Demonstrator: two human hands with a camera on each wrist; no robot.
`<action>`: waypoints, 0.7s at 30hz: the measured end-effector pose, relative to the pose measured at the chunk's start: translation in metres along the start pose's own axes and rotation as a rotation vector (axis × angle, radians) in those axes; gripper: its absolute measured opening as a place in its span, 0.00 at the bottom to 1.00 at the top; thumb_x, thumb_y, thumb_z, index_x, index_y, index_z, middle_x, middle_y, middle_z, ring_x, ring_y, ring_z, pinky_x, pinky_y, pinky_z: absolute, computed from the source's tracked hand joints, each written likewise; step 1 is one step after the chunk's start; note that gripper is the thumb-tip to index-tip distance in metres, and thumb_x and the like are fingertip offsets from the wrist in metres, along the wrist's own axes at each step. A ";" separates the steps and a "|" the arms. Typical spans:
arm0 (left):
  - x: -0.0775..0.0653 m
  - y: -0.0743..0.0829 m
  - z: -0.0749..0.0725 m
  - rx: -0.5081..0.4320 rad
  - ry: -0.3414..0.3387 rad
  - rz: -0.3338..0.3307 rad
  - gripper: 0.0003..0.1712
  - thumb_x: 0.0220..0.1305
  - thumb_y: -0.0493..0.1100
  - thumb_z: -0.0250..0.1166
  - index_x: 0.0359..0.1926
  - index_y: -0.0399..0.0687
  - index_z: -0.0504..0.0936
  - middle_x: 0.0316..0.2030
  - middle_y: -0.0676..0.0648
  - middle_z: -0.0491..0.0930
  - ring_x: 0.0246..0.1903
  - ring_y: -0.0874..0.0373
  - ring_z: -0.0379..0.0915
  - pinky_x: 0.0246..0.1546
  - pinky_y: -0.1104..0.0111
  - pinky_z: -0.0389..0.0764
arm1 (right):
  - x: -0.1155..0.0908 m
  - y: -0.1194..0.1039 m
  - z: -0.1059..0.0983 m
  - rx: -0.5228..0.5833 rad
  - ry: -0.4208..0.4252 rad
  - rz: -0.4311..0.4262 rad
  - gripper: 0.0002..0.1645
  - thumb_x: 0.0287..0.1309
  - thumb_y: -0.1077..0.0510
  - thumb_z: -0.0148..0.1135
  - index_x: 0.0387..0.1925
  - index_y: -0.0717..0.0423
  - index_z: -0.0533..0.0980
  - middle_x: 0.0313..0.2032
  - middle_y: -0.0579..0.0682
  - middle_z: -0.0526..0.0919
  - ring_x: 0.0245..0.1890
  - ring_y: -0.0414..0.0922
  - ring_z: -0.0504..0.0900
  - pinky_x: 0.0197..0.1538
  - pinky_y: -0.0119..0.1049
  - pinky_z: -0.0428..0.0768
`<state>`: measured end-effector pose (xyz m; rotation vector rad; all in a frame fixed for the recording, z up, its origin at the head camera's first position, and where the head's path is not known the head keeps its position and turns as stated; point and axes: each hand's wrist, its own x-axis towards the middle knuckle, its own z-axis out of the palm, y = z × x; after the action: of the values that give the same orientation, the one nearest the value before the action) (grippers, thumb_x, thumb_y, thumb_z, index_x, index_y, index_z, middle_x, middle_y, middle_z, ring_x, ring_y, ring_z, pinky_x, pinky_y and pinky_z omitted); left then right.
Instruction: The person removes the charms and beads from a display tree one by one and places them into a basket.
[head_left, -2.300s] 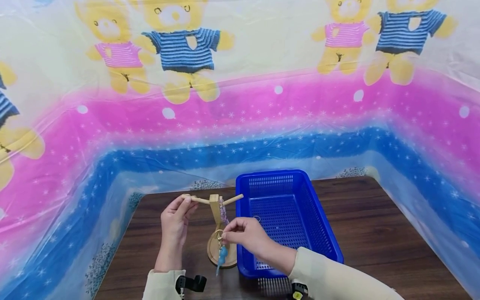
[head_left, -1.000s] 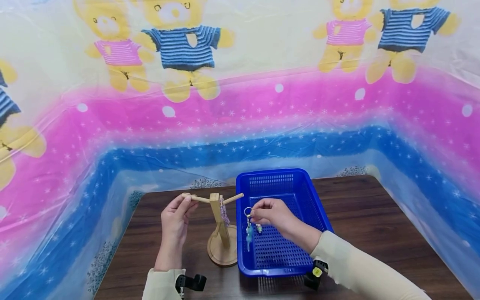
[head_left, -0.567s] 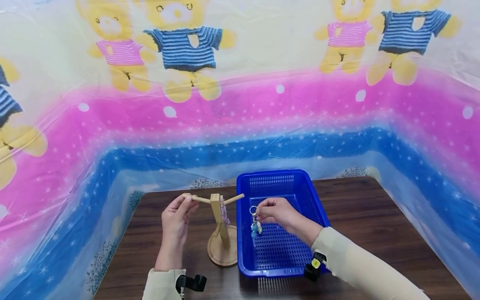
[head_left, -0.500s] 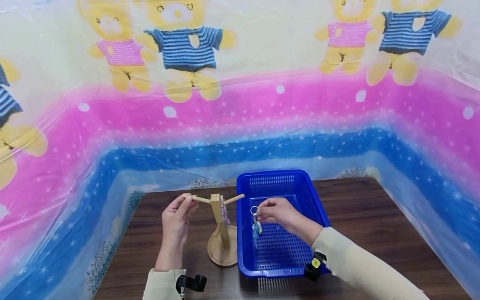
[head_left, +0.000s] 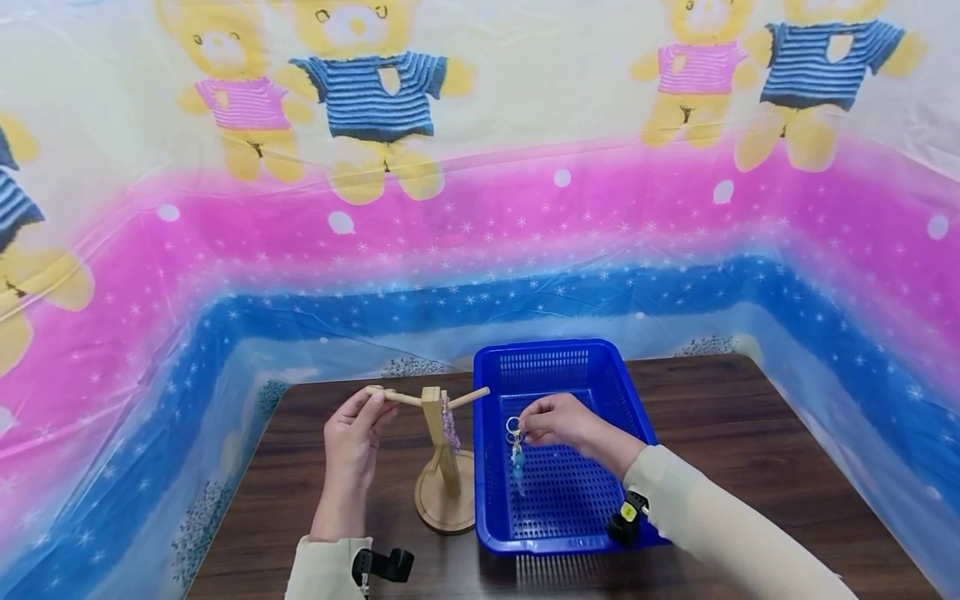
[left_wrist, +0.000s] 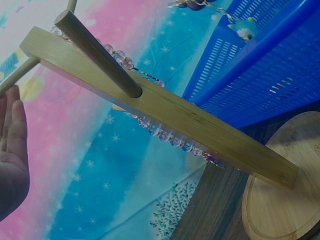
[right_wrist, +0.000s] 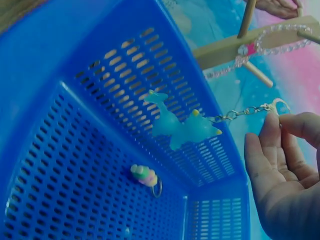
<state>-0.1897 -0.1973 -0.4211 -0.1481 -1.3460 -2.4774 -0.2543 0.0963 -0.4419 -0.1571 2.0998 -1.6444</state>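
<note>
My left hand (head_left: 352,442) grips the end of the left peg (head_left: 401,399) on a wooden stand (head_left: 433,417) with a round base. From that stand hangs a string of pinkish clear beads (right_wrist: 285,44), looped over a peg. Over the blue basket (head_left: 486,546), my right hand (head_left: 566,425) pinches the metal ring of a keychain (head_left: 518,460). Its chain carries a translucent blue animal-shaped charm (right_wrist: 182,127) with yellow tips, dangling inside the basket's rim. On the basket floor lies a second keychain (right_wrist: 145,176) with green, pink and yellow pastel parts and a ring.
The basket has slotted walls and stands just right of the stand's base (head_left: 442,521). A dark wood-grain table (head_left: 750,467) carries both. Behind it hangs a bear-printed curtain (head_left: 510,200). Black camera mounts sit on both wrists.
My right hand has carried the blue keychain from in front of the stand rightward over the basket, then hovered there with small shifts. My left hand has stayed on the peg.
</note>
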 end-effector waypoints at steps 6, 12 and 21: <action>0.000 0.000 0.000 -0.003 -0.007 0.000 0.16 0.73 0.29 0.59 0.34 0.48 0.88 0.32 0.54 0.90 0.34 0.68 0.88 0.40 0.78 0.89 | 0.006 0.002 -0.007 -0.093 -0.035 0.017 0.10 0.69 0.64 0.59 0.45 0.67 0.83 0.43 0.55 0.87 0.35 0.40 0.86 0.54 0.44 0.91; 0.001 -0.001 -0.001 0.011 -0.007 0.008 0.17 0.73 0.29 0.58 0.33 0.50 0.88 0.32 0.54 0.90 0.34 0.68 0.88 0.40 0.78 0.89 | 0.013 0.007 -0.013 -0.157 -0.091 0.002 0.13 0.68 0.64 0.57 0.47 0.70 0.81 0.42 0.54 0.87 0.34 0.40 0.85 0.52 0.41 0.91; 0.001 -0.001 -0.001 0.001 -0.019 0.008 0.16 0.73 0.29 0.59 0.33 0.49 0.88 0.33 0.54 0.91 0.34 0.68 0.88 0.40 0.78 0.89 | 0.026 0.019 -0.021 -0.191 -0.143 0.007 0.10 0.64 0.65 0.58 0.42 0.66 0.83 0.39 0.53 0.87 0.33 0.40 0.84 0.51 0.43 0.91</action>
<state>-0.1906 -0.1980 -0.4224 -0.1769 -1.3518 -2.4751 -0.2821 0.1105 -0.4633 -0.3187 2.1415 -1.3835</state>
